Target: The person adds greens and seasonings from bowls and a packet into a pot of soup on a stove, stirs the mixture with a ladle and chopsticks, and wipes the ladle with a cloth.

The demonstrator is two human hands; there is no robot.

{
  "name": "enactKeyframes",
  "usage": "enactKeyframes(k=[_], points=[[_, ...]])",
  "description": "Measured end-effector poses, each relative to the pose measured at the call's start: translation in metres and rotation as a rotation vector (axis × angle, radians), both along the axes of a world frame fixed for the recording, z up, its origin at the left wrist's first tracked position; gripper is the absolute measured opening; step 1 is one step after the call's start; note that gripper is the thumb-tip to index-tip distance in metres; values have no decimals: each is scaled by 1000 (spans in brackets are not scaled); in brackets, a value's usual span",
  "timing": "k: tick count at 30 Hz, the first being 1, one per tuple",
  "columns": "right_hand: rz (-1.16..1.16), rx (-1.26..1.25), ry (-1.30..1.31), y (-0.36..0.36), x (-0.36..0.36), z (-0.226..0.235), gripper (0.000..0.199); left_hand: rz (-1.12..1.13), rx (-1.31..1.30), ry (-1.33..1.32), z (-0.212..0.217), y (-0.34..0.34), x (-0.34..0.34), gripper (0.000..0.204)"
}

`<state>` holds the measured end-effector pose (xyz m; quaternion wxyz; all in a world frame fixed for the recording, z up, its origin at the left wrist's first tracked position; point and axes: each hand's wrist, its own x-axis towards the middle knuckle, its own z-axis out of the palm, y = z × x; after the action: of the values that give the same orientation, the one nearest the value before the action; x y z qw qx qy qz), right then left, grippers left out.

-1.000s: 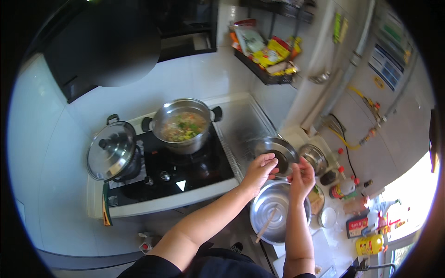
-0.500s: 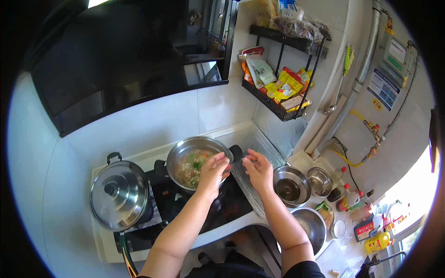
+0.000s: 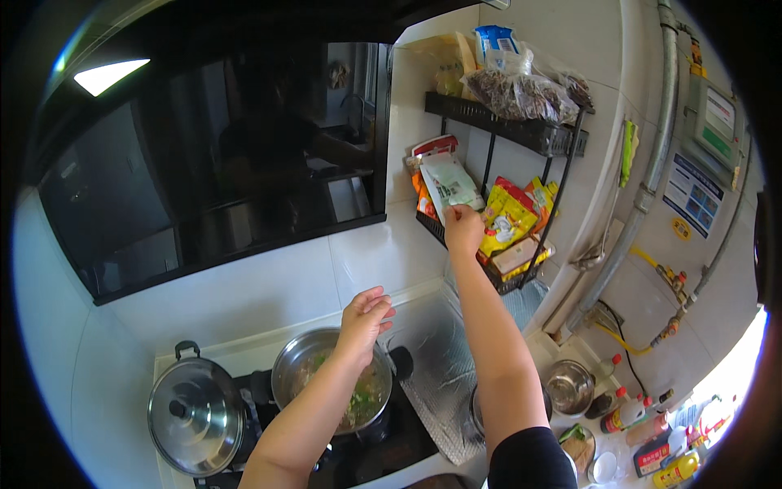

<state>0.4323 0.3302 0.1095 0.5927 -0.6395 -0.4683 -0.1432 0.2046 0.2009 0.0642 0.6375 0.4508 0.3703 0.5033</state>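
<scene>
My right hand (image 3: 464,233) reaches up to the lower basket of a black wall rack (image 3: 528,134). Its fingers are closed at the lower edge of a white and green packet (image 3: 448,181), which stands among the other bags. Beside that hand leans a yellow and red packet (image 3: 509,216). Over a steel pot (image 3: 303,346) hovers my left hand (image 3: 366,322), fingers loosely bent and apart, with nothing visible in them. Soup with green bits (image 3: 365,399) fills the pot, partly covered by my left forearm.
A lidded steel pot (image 3: 195,417) stands left on the black cooktop (image 3: 407,444). Foil sheeting (image 3: 436,367) covers the corner. Steel bowls (image 3: 570,387) and several bottles (image 3: 623,414) line the right counter. A dark glossy panel (image 3: 269,155) hangs above the stove.
My right hand has risen from beside the pot to the packets on the rack. My left hand stays above the pot, its fingers looser. The view has tilted upward.
</scene>
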Motion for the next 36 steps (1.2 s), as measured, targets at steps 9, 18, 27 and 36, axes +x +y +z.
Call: enactKeyframes(k=[9,18,27,36], points=[[-245,-407,-322,103,43,5,17,-95,68,-62,23,96,72,51],[-51,265,-168,55,40,23,13,-142,301,-161,54,128,126,61],[342,271,108,-122,-76,33,10,351,896,381,31,29,82,76],[885,159,605,-290,-150,-28,18,192,136,-231,-28,-100,-66,56]])
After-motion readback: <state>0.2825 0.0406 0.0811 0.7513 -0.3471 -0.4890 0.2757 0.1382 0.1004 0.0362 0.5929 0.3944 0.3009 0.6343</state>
